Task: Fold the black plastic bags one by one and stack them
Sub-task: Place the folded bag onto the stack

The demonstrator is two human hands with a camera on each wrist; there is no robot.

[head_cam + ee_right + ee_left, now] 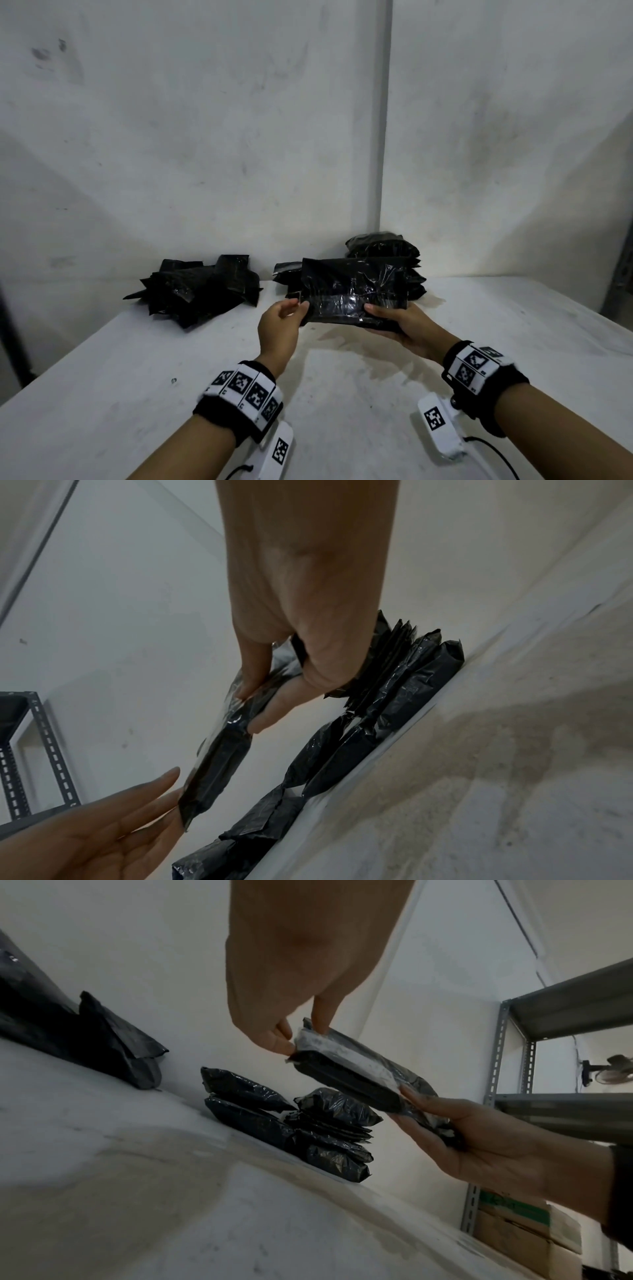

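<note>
**A:** so what are the hands doing?

**B:** right hand (pixel 406 325) grips one end of the bag (pixel 354 294), thumb on top, fingers curled under. left hand (pixel 279 325) has fingers mostly straight, tips pinching the other end. In the left wrist view the left hand (pixel 274 993) nips the corner.

**A:** bag on the table?

**B:** nope, held up above the table (pixel 342 394), partly folded, flat-ish.

**A:** and the rest?

**B:** stack (pixel 383 267) of folded ones right behind it at the back edge, against the wall. Messy pile (pixel 198 291) near the back-left edge. Metal shelf (pixel 565 1015) off to the right.
</note>
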